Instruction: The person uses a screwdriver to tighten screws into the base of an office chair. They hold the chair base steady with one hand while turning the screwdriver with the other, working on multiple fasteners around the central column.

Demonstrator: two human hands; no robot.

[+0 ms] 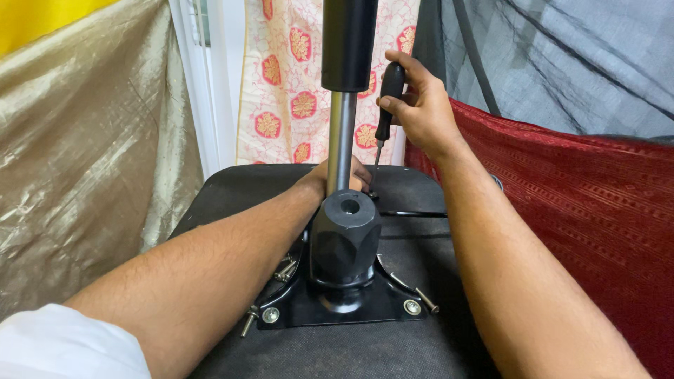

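— Nearest to us was our own white sleeve (63, 347), low at the left edge; from it our left forearm ran up across the black seat underside (421, 351) toward the post.

— And where did our left hand (335, 179) end?

— Behind the chrome gas-lift column (341, 144), largely hidden by it; we could see knuckles on either side of the metal, but whether the fingers were closed or spread we cannot tell.

— What of the other one?

— Our right hand (421, 105) was raised beside the column's black upper sleeve (349, 42); its fingers were curled tight together, clamped round the black handle of a screwdriver (385, 112); the thin shaft pointed down, its tip reaching the seat underside just beside our left hand.

— And the hardware?

— We saw the black mounting plate (344, 305) lying flat on the seat underside, with the dark hub (344, 238) standing upright on it and the column rising from behind that hub; one bolt head (412, 307) sat in the plate's right corner, another (270, 315) in its left; loose bolts (284, 270) lay against the plate's left edge.

— Around us?

— Red patterned cloth (597, 210) hung at the right; gold fabric (84, 140) at the left; a flowered curtain (288, 77) behind.
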